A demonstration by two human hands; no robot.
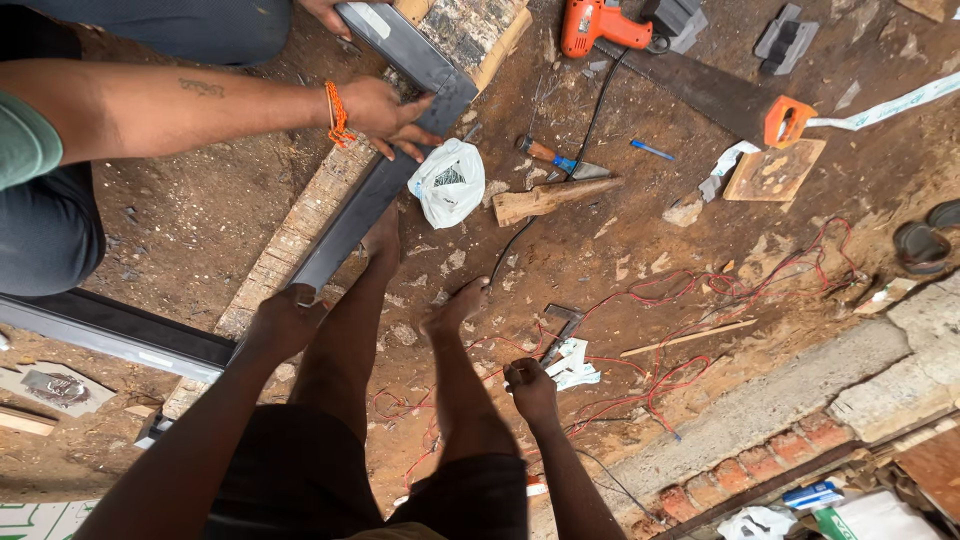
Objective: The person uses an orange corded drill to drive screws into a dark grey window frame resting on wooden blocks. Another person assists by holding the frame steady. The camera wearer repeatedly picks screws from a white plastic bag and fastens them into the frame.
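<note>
Two hands engaged: left hand [285, 320] presses closed fingers on the long grey metal frame bar [350, 215] over the timber strip, right hand [530, 385] fisted around something unidentifiable; loose red wire [690, 300] underfoot risks tripping.

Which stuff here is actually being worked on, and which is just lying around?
In use:
left hand on the metal bar
right hand by the hammer
co-worker's hand on the bar

Lying about:
drill
saw
white bag
red wire
</note>
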